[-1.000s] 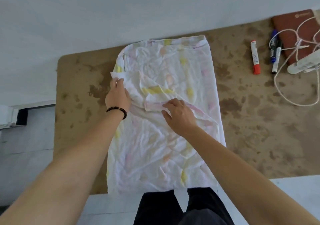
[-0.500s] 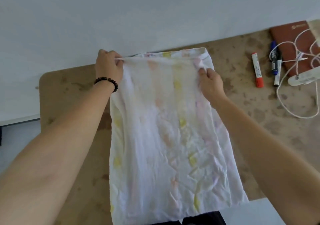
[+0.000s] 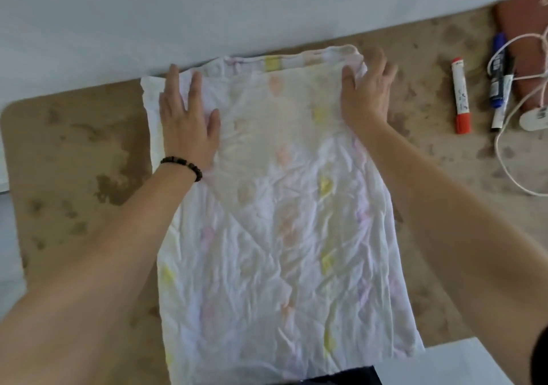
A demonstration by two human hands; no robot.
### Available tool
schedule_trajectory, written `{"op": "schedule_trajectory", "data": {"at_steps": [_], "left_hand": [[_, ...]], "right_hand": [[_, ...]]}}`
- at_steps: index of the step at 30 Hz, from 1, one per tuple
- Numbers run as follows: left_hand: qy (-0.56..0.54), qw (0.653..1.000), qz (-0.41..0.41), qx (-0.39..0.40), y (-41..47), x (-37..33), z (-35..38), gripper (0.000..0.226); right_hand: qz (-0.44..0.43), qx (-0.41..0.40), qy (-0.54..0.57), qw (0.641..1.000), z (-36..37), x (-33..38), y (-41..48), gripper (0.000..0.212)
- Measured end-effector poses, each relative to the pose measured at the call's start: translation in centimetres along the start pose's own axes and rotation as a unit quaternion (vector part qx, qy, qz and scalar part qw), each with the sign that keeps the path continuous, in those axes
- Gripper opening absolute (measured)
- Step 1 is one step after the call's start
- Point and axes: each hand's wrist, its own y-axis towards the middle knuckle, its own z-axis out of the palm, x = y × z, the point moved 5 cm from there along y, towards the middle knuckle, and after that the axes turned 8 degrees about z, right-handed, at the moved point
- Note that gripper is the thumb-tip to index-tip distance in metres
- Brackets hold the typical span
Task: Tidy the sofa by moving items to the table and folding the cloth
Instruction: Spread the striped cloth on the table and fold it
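Cloth point(image 3: 275, 215) spread flat on the table point(image 3: 74, 153), left hand point(image 3: 186, 117) and right hand point(image 3: 366, 93) open, palms pressing its far corners, gripping nothing

From my remote feed: a crumpled white cloth point(image 3: 275, 221) with faint yellow, pink and orange marks lies spread on the mottled brown table point(image 3: 74, 153), its far edge at the pale wall point(image 3: 207, 7). My left hand point(image 3: 186, 117), a dark bead bracelet point(image 3: 182, 166) on its wrist, lies flat with fingers spread on the far left corner; my right hand point(image 3: 366, 93) presses palm-down on the far right corner. To the right, apart from the cloth, lie a red-capped marker point(image 3: 460, 95), a blue marker point(image 3: 498, 70), a white cable point(image 3: 510, 159) and a brown notebook point(image 3: 522, 28)
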Motion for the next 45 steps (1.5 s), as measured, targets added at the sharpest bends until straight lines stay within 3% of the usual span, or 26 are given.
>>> {"op": "schedule_trajectory", "data": {"at_steps": [3,5,6,10,17,20,25,29,33,37,41,45], "left_hand": [[0.068,0.995,-0.050,0.045,-3.4,0.6,0.7,0.069],[0.085,0.987,-0.085,0.110,-3.9,2.1,1.7,0.076],[0.095,0.982,-0.102,0.130,-3.6,3.1,1.8,0.078],[0.103,0.981,-0.117,0.118,-1.0,5.5,1.5,0.081],[0.101,0.980,-0.112,0.127,-0.9,5.6,1.5,0.082],[0.099,0.987,-0.088,0.094,-3.1,3.4,0.3,0.075],[0.024,0.997,-0.014,0.074,-14.5,-3.8,0.6,0.067],[-0.003,0.991,0.000,0.134,-26.2,-8.5,2.1,0.069],[0.010,0.981,-0.030,0.190,-34.2,-11.9,3.3,0.075],[0.042,0.971,-0.051,0.229,-36.3,-14.3,5.5,0.081],[0.070,0.969,-0.092,0.219,-36.6,-15.2,6.0,0.082],[0.082,0.970,-0.107,0.201,-38.4,-16.3,5.4,0.078]], "right_hand": [[-0.179,-0.054,-0.123,0.975,0.3,0.4,-5.6,0.057],[-0.271,0.024,-0.217,0.937,1.9,-0.6,-7.8,0.058],[-0.270,0.056,-0.247,0.929,2.6,-1.4,-7.6,0.061],[-0.164,0.070,-0.288,0.941,3.6,-2.9,-4.5,0.076],[-0.156,0.077,-0.310,0.935,3.6,-2.7,-5.1,0.078],[-0.149,0.066,-0.260,0.952,2.1,-2.9,-8.4,0.073],[-0.071,0.026,-0.090,0.993,-2.7,-8.9,-18.3,0.049],[0.068,0.039,-0.109,0.991,-6.3,-16.5,-26.6,0.040],[0.185,0.117,-0.142,0.965,-7.9,-21.9,-32.5,0.047],[0.149,0.180,-0.171,0.957,-7.6,-23.5,-33.9,0.044],[0.081,0.228,-0.157,0.957,-8.6,-23.8,-32.4,0.044],[0.070,0.173,-0.144,0.972,-11.2,-26.1,-30.4,0.037]]}}
